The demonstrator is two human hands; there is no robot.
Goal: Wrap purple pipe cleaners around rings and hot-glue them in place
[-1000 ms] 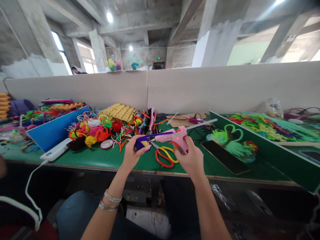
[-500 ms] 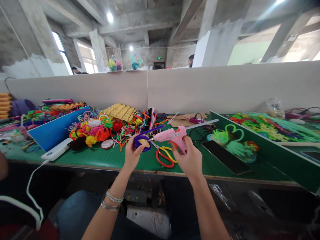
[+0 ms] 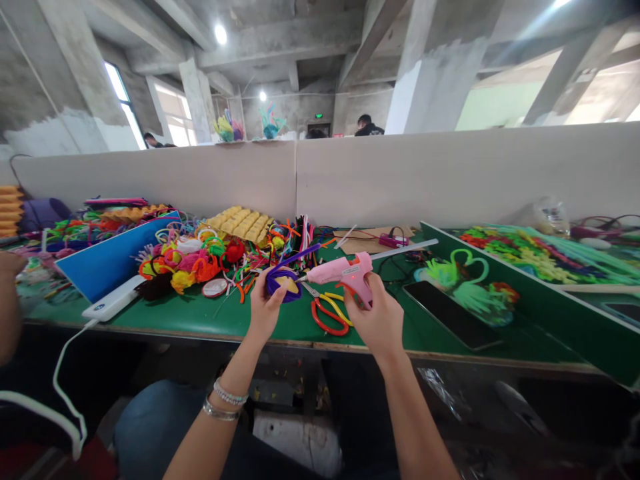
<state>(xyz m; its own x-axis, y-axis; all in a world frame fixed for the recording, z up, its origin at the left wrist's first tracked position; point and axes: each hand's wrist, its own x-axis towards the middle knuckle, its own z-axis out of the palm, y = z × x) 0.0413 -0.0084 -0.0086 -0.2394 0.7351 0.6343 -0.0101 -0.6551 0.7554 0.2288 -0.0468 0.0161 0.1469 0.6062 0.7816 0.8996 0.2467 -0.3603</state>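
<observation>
Steering from afar, I have the left grip (image 3: pixel 265 307) pinching the purple-and-yellow piece (image 3: pixel 286 283), the right grip (image 3: pixel 379 315) wrapped round the pink glue gun (image 3: pixel 333 271), nozzle (image 3: pixel 303 279) at the piece's three o'clock — a wobble could scorch the thumb (image 3: pixel 278 298).

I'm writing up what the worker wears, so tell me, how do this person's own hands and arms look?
The left hand and right hand are both ungloved, and no sleeves show. The left wrist wears a pale beaded bracelet and, farther from the hand, a smooth silvery band. Nothing shows on the right wrist. Nail details are too small to tell.
</observation>
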